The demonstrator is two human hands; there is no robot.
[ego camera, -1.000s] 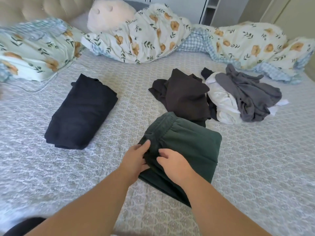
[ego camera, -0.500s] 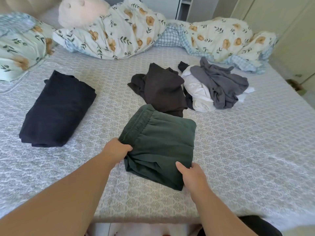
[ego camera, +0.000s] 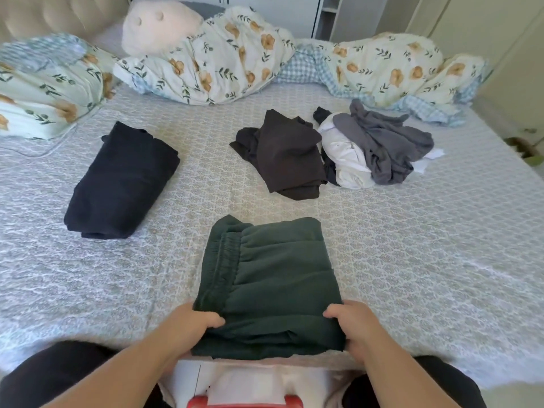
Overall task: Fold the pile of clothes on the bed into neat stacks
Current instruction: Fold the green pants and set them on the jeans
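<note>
A folded dark green garment [ego camera: 270, 278] with an elastic waistband lies at the bed's near edge. My left hand [ego camera: 194, 322] grips its near left corner and my right hand [ego camera: 353, 325] grips its near right corner, thumbs on top. A folded navy garment [ego camera: 120, 184] lies to the left. Farther back sit a loosely folded dark brown garment [ego camera: 282, 154] and a crumpled pile of grey clothes [ego camera: 385, 145] over a white piece [ego camera: 347, 160].
The grey patterned bed cover [ego camera: 426, 260] spreads all around. A floral duvet [ego camera: 223, 60], a floral pillow [ego camera: 44, 89] and a pale plush toy [ego camera: 159, 25] line the headboard side. A red object [ego camera: 244, 403] shows on the floor below the bed edge.
The green garment has slid toward me and turned square to the bed edge. Both hands shifted to its near corners, and the view pulled back.
</note>
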